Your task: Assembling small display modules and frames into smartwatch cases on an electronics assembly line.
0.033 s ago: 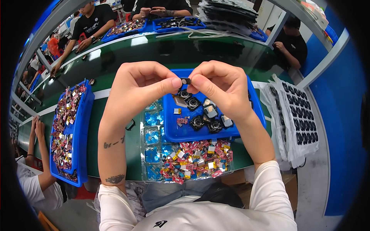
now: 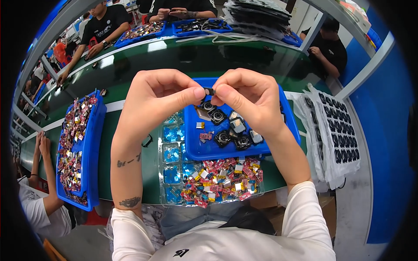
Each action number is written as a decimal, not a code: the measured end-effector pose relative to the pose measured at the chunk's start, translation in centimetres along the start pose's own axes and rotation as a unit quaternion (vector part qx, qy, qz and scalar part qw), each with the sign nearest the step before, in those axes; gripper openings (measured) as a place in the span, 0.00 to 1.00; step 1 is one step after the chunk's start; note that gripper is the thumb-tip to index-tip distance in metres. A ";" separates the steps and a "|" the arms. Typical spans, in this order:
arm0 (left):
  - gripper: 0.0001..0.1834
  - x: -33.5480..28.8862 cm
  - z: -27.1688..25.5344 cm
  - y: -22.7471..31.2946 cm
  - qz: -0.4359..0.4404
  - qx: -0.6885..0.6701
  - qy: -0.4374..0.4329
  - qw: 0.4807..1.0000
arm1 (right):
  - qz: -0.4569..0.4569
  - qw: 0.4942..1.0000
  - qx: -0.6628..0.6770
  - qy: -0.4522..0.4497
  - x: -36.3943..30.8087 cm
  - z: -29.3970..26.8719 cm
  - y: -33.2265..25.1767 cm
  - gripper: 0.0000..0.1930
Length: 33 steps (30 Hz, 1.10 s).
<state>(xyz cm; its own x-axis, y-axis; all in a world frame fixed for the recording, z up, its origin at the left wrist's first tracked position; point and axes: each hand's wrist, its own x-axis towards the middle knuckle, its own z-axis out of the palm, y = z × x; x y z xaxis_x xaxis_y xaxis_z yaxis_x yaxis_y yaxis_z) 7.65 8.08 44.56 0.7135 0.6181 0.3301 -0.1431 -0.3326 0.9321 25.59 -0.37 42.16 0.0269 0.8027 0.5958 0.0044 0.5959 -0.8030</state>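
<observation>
Above a blue tray (image 2: 204, 150), both hands pinch a small black part with a round grey spot (image 2: 210, 92). My left hand (image 2: 167, 93) grips its left end between thumb and forefinger, and my right hand (image 2: 250, 95) has the other end. Fingertips cover much of the part, so its exact kind cannot be told. Inside the tray below lie several black watch-like cases (image 2: 223, 138), a small silver battery with a yellow end (image 2: 200, 125) and a red circuit board (image 2: 206, 137).
Nearer me, a clear compartmented tray (image 2: 162, 174) holds blue pieces and a heap of red boards with batteries (image 2: 222, 182). A blue bin of similar parts (image 2: 99, 143) stands left. At right are foam trays of black parts (image 2: 344, 126). Co-workers sit left and across the green conveyor (image 2: 161, 61).
</observation>
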 end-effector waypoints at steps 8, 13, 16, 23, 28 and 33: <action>0.06 0.4 -0.3 -0.4 -0.018 -0.023 -0.037 0.999 | 0.033 0.999 0.005 0.012 0.1 -0.1 -0.3 0.06; 0.07 0.4 -0.3 -0.6 -0.003 0.010 -0.034 0.999 | 0.063 0.998 0.000 0.024 -0.1 0.0 -0.3 0.06; 0.07 0.3 -0.2 -0.7 0.003 -0.017 -0.045 0.999 | 0.062 0.997 0.047 -0.007 -0.1 -0.1 -0.1 0.06; 0.08 0.6 -0.3 -1.5 -0.021 -0.104 -0.110 0.988 | 0.083 0.995 0.057 -0.011 0.0 -0.4 0.5 0.05; 0.10 0.5 -0.9 -0.9 0.017 -0.174 -0.067 0.982 | 0.043 0.910 -0.412 0.018 1.1 -2.7 1.2 0.09; 0.09 0.4 -1.4 -0.6 0.048 -0.128 -0.041 0.990 | 0.101 0.639 -0.761 -0.042 0.1 -6.1 6.0 0.08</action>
<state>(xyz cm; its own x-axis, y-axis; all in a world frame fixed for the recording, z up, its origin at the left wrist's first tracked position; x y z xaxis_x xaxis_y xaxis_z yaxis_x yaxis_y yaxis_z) 7.02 9.51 44.38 0.7401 0.5283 0.4162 -0.3750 -0.1895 0.9074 31.74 3.15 37.32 0.1273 0.8956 0.4262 0.9787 -0.1832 0.0928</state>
